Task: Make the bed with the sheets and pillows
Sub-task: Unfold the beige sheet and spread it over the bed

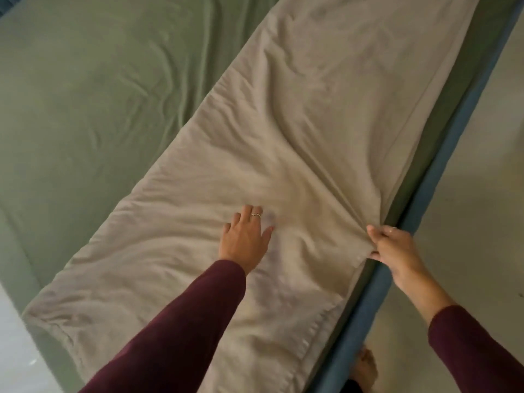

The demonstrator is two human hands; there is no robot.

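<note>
A folded beige sheet (pixel 297 131) lies as a long wrinkled strip along the near side of the bed, on top of a green fitted sheet (pixel 93 95). My left hand (pixel 245 236) rests flat on the beige sheet with its fingers spread. At the bed's near edge my right hand (pixel 391 245) pinches the beige sheet's edge, and creases fan out from that grip. No pillows are in view.
A blue bed frame (pixel 368 316) runs along the near edge of the mattress. Pale floor (pixel 476 171) lies to the right of it. A bare foot (pixel 367 370) stands on the floor beside the frame at the bottom.
</note>
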